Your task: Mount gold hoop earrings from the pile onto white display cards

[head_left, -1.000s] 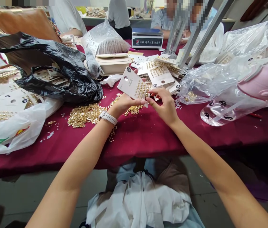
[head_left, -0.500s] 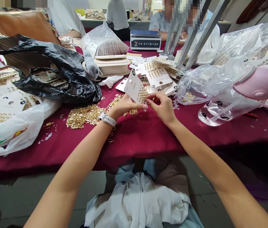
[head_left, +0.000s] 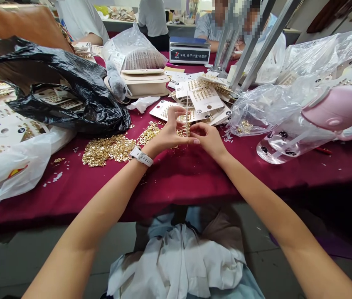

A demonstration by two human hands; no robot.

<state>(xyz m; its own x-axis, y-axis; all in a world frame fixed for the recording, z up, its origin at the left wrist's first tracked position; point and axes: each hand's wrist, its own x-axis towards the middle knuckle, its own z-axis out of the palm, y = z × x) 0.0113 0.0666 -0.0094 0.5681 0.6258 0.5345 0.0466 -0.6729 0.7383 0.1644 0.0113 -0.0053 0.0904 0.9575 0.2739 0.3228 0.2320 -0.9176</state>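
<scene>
My left hand (head_left: 170, 133) grips a white earring card (head_left: 187, 117) that stands edge-on toward me, with gold earrings on its lower part. My right hand (head_left: 207, 138) pinches at the card's lower edge from the right side; what its fingertips hold is too small to make out. Both hands hover over the dark red tablecloth (head_left: 178, 174). A heap of loose gold earrings (head_left: 109, 150) lies just left of my left wrist, which wears a white watch (head_left: 141, 157). A pile of filled cards (head_left: 205, 97) lies just behind the hands.
A black plastic bag (head_left: 79, 91) with cards sits at the left, white bags of cards (head_left: 10, 158) in front of it. Clear bags (head_left: 275, 104), a pink object (head_left: 340, 110), a beige box (head_left: 146, 81) and a scale (head_left: 190, 52) stand behind. Other people sit across the table.
The card has turned from facing me to standing edge-on. Both hands have drawn slightly closer together and lower, toward the table.
</scene>
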